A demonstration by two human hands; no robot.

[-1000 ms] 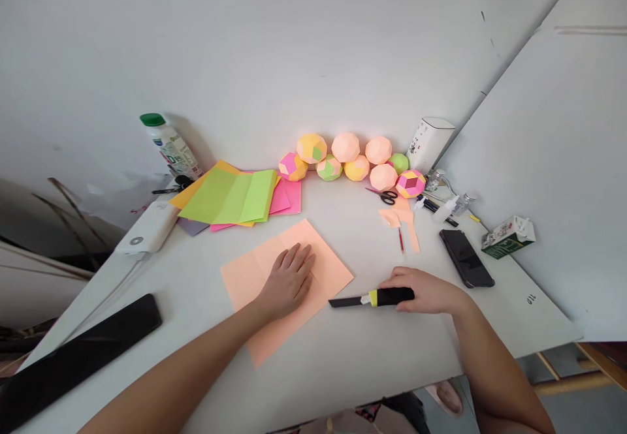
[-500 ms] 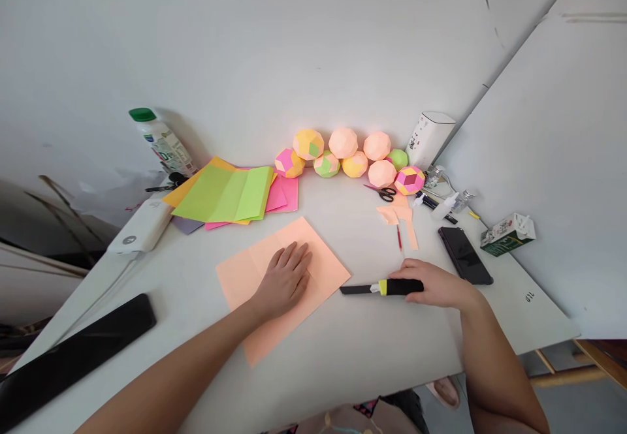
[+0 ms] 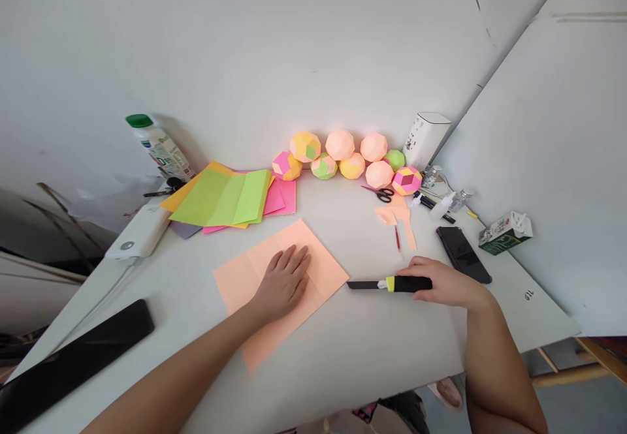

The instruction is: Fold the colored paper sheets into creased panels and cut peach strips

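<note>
My left hand (image 3: 283, 285) lies flat on a creased sheet of peach paper (image 3: 255, 349), fingers stretched out and slightly apart. In my right hand (image 3: 435, 282) is a utility knife (image 3: 410, 284) with a black and yellow handle, the fingers wrapped round its rear end. Its long dark blade (image 3: 363, 285) points left, and the tip is at or just beside the paper's right corner; whether they touch I cannot tell. Peach paper scraps (image 3: 402, 209) and a thin red stick (image 3: 398, 238) lie beyond the knife.
Several faceted paper balls (image 3: 339, 144) line the wall. Coloured sheets (image 3: 215, 192) lie at the back left, near a bottle (image 3: 161, 149) and a white power bank (image 3: 137, 232). Scissors (image 3: 384, 195), a phone (image 3: 463, 254) and a drink carton (image 3: 505, 232) are on the right. A black object (image 3: 83, 352) lies front left.
My right hand has drawn the utility knife a little to the right, away from over the paper's corner. My left hand stays flat on the sheet. The view has shifted slightly.
</note>
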